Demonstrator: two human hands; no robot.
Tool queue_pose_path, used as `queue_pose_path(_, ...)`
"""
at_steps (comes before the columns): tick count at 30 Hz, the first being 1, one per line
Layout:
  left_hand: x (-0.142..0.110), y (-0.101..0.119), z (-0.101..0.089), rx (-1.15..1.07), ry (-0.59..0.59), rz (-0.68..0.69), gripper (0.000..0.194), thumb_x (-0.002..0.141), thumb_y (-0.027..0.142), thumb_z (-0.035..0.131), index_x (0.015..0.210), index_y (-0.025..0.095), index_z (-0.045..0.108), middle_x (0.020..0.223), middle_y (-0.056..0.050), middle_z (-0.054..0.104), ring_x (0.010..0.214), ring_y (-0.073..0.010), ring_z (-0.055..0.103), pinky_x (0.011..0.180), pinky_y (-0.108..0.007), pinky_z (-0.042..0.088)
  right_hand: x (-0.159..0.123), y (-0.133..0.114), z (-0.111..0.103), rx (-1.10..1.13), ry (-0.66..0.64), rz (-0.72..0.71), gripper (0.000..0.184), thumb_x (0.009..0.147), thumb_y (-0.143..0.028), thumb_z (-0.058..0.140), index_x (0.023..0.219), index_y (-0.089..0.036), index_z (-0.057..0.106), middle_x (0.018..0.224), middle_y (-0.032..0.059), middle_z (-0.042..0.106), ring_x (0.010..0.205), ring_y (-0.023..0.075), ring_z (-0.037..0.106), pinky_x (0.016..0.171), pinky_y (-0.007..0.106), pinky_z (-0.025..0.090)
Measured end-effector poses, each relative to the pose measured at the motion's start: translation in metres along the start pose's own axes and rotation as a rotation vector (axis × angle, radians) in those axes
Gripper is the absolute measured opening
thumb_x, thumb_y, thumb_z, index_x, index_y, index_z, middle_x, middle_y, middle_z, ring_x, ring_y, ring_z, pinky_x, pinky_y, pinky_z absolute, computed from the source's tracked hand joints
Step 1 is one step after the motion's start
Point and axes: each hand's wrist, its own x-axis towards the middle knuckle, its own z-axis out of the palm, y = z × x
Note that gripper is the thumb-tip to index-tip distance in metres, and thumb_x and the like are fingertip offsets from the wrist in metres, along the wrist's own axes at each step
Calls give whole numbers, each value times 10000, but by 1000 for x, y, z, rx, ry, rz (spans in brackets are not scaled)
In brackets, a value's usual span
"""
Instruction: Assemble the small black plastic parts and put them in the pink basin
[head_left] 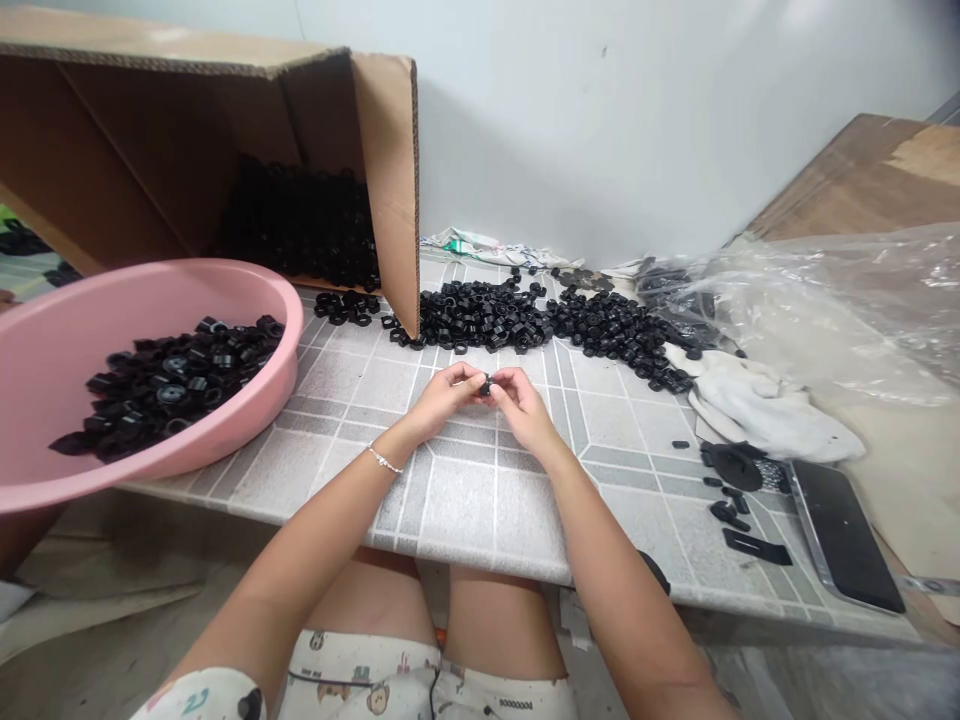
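Observation:
My left hand [448,398] and my right hand [524,408] meet over the middle of the table, fingertips closed from both sides on a small black plastic part [486,385]. Fingers cover much of that part, so its exact shape is hard to make out. Just beyond my hands lies a heap of black ring-shaped nuts [487,315]. To its right spreads a second pile of small black parts [622,335].
A pink basin [289,345] holding black parts stands at left. Behind it, a cardboard box [394,180] lies on its side with more black parts inside. At right are a white cloth [765,410], a phone [847,535], clear plastic sheeting [847,310] and scattered black pieces.

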Motion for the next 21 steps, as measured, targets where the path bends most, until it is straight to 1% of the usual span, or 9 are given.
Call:
queue_pose_path(3,-1,-1,2,63,-24,-17,381,712,464,722,780,126,559,749,-3,593,701,-104,570,727,-272,467,-3,2,0,-169,-44,15,267,906,-511,427,894,-245,448,734,-17,574,671,162,574,671,313,465)
queue_pose_path(6,-4,-1,6,121,-21,-21,397,671,444,762,815,127,572,826,-17,602,749,-115,578,750,-282,476,-3,4,0,-310,-13,78,405,937,-560,286,759,-235,450,608,-18,515,586,166,516,597,298,403)
queue_pose_path(8,-5,-1,9,134,-42,-35,402,663,434,772,829,128,570,849,-19,602,768,-122,586,767,-292,481,-2,5,-1,-345,40,113,492,928,-602,247,680,-228,449,588,-3,502,585,172,505,581,295,382)
queue_pose_path(10,-5,-2,10,116,-64,-55,404,682,448,757,829,127,558,831,-15,596,762,-125,596,772,-298,482,-1,3,-3,-334,72,105,513,921,-623,229,683,-226,451,597,-1,499,595,173,502,580,289,379)
queue_pose_path(13,-3,-5,8,56,-58,-77,414,708,475,730,829,128,539,805,-9,587,743,-121,608,765,-294,480,-3,-3,-5,-358,9,25,431,925,-596,276,761,-233,440,641,-20,506,613,162,497,605,276,383)
queue_pose_path(15,-2,-7,7,46,-60,-89,421,716,489,718,822,128,530,788,-6,581,721,-115,603,755,-290,479,-4,-6,-4,-429,-34,-10,395,934,-562,288,759,-235,424,651,-22,510,614,160,491,609,274,370)
queue_pose_path(16,-2,-8,7,62,-62,-82,419,721,493,710,820,129,528,782,-6,580,714,-113,598,752,-291,480,-4,-8,-3,-467,-26,-15,397,939,-548,274,748,-234,424,652,-16,517,616,163,491,609,277,362)
queue_pose_path(18,-2,-10,8,149,-44,-18,400,731,487,700,817,137,527,783,-9,583,718,-118,589,751,-296,483,-4,-8,-1,-513,29,1,438,947,-534,227,720,-229,446,659,8,546,634,180,507,617,291,353)
queue_pose_path(21,-5,-10,11,409,3,189,314,748,428,696,823,159,551,824,-23,599,778,-145,579,779,-314,481,-2,-3,2,-482,93,91,536,934,-579,202,646,-224,482,631,40,574,656,209,538,622,310,359)
